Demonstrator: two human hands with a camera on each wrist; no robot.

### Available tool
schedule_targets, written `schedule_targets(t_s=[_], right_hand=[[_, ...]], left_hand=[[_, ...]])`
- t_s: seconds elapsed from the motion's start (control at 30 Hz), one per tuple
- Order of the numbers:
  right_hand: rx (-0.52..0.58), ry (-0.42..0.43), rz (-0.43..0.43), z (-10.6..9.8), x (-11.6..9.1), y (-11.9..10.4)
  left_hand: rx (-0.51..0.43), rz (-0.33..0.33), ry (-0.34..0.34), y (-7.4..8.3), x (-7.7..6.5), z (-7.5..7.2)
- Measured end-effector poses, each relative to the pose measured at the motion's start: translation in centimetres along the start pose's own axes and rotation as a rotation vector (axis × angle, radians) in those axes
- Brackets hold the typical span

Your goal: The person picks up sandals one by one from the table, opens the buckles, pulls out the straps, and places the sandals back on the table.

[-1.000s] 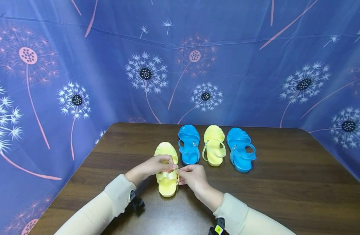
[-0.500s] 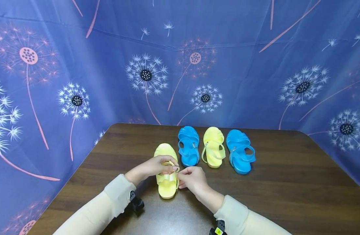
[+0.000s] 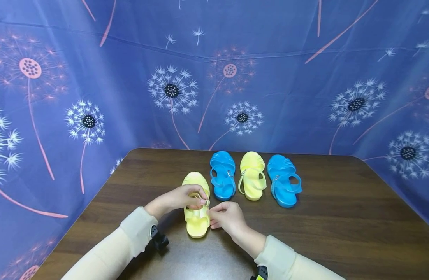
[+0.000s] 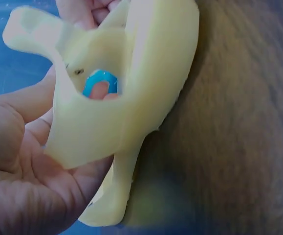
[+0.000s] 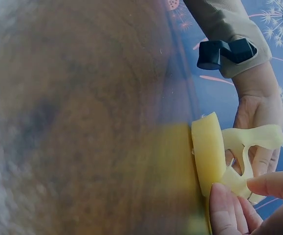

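Observation:
A yellow sandal [image 3: 197, 228] lies toe-away on the table, left of the other shoes. My left hand [image 3: 182, 198] reaches over its middle, thumb and fingers pinching the strap near the sandal's right side. In the left wrist view the heel strap [image 4: 29, 32] stands up beside the sole [image 4: 165, 54], and the left palm [image 4: 21, 171] is turned toward the sandal. My right hand [image 3: 230, 218] is at the right edge of the same sandal. Its thumb and fingertips [image 5: 223, 203] pinch the strap's side in the right wrist view, covering the fastening there.
Behind and to the right stand a blue sandal [image 3: 223, 190], another yellow sandal [image 3: 254, 191] and a second blue sandal [image 3: 286, 199] in a row. The brown wooden table [image 3: 333, 217] ends at a blue dandelion-print cloth [image 3: 288, 97]. A black wrist camera [image 3: 159, 238] hangs under the left sleeve.
The right fingertips have shifted slightly toward the heel along the sandal's side. The left hand keeps its hold on the strap, and the head view has moved a little.

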State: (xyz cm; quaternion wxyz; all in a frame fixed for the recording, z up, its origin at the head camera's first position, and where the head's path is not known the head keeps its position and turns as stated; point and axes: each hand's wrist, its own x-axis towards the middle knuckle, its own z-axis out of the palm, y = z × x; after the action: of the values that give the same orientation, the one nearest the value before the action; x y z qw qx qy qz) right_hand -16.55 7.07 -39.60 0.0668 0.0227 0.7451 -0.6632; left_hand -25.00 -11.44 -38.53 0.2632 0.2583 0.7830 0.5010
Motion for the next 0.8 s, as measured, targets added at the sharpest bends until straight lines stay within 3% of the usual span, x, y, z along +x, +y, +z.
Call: schedule_targets(t_s=[0.3, 0.8], right_hand=[[-0.034, -0.016, 0.003, 0.1, 0.0, -0.17], [0.018, -0.003, 0.036, 0.4, 0.64, -0.58]], left_hand=[[0.001, -0.022, -0.043, 0.19, -0.22, -0.5], [-0.073, -0.057, 0.014, -0.14, -0.56, -0.55]])
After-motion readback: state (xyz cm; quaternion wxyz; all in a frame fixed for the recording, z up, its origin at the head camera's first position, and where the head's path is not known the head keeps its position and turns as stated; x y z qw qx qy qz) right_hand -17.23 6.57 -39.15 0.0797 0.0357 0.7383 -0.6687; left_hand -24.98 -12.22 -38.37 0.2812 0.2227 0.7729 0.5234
